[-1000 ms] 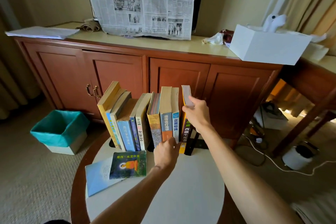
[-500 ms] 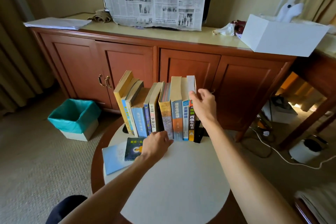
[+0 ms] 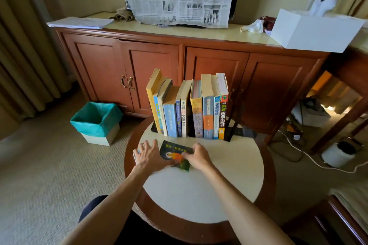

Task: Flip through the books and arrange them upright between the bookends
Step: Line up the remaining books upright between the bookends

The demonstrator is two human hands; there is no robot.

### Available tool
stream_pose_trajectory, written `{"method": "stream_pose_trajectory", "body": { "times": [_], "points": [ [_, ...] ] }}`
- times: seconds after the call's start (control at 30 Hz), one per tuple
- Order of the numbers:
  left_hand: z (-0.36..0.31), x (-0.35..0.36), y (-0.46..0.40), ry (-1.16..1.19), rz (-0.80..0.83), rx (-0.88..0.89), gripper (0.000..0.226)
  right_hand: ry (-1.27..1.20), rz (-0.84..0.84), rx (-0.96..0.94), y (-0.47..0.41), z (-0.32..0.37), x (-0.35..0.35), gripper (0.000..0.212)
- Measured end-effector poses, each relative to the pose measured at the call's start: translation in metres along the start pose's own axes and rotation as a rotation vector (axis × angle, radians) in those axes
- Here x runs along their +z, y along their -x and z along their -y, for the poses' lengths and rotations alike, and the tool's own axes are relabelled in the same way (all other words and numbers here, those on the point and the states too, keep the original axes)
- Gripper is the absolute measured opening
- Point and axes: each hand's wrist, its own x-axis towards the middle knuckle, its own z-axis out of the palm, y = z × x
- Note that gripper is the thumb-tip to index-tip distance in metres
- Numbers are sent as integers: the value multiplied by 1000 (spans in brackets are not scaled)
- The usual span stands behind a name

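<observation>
On the round table point(image 3: 199, 195), the left hand point(image 3: 148, 156) is lying spread, fingers straight, beside the dark flat-lying book point(image 3: 175, 152), while the right hand point(image 3: 198, 157) is gripping its right edge, just near of the upright book row point(image 3: 189, 109).

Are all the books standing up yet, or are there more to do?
Almost! A row of books already stands between the black bookends, some leaning. Both hands, left hand and right hand, are on the dark green book lying flat on the table. A light blue book beneath still waits.
</observation>
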Motion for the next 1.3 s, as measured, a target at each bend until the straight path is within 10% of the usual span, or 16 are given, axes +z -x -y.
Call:
{"method": "stream_pose_trajectory", "body": {
  "times": [0.5, 0.83, 0.93, 1.03, 1.3],
  "points": [
    [-19, 28, 34, 107, 151, 151, 98, -210, -218, 253, 42, -65, -48, 48],
    [-17, 4, 33, 805, 323, 90, 33, 161, -58, 228, 61, -84, -69, 62],
    [-21, -15, 40, 1025, 370, 270, 16, 277, -53, 128, 71, -74, -74, 59],
    [-26, -31, 41, 1311, 427, 481, 37, -111, -7, -106, 87, -47, -85, 38],
    [-64, -55, 36, 1622, 474, 432, 38, -448, 196, -391, 107, -2, -102, 30]
  ]
}}
